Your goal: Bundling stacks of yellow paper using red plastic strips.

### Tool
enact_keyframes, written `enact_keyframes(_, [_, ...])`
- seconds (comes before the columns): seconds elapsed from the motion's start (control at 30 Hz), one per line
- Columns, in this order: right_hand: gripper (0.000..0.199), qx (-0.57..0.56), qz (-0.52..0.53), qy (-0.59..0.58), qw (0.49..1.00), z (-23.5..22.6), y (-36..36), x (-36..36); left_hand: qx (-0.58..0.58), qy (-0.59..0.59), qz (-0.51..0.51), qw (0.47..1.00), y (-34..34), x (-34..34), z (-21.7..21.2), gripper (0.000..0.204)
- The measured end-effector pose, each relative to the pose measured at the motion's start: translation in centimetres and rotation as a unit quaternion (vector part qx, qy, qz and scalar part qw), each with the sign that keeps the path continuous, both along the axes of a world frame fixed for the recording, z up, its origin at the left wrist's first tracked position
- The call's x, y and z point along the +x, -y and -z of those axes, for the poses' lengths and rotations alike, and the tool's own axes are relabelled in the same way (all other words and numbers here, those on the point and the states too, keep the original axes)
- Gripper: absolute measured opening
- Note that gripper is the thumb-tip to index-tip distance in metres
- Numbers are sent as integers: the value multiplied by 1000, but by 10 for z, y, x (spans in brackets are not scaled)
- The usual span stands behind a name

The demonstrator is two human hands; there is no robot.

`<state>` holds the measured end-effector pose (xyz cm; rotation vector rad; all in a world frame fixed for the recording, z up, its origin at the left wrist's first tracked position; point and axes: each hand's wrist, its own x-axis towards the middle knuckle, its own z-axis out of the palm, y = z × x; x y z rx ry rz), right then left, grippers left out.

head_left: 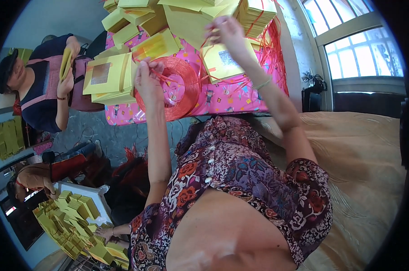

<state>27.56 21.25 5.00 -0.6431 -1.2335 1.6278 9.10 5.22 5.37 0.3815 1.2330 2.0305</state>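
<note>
**Tying a yellow paper bundle with red string**

Left hand (146,79) pinches red string (166,77) just above the red spool (175,92). Right hand (229,34), fingers closed on string, lifts it beyond the spool, over a yellow bundle (222,63) on the pink cloth (231,101). Best kept taut, both ends even, loop centred on the bundle.

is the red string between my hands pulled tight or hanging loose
Mostly loose: the red string curves and loops between the left hand and right hand.
</note>
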Motion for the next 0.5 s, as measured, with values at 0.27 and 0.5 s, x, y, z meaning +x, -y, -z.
enact_keyframes(0.27, [26,247,500,294,776,-50,-187,183,-25,6,-14,1000,41,-42,-21,25])
enact_keyframes(0.5, [22,222,248,495,803,2,-188,187,-50,-81,72,993,38,-10,-44,22])
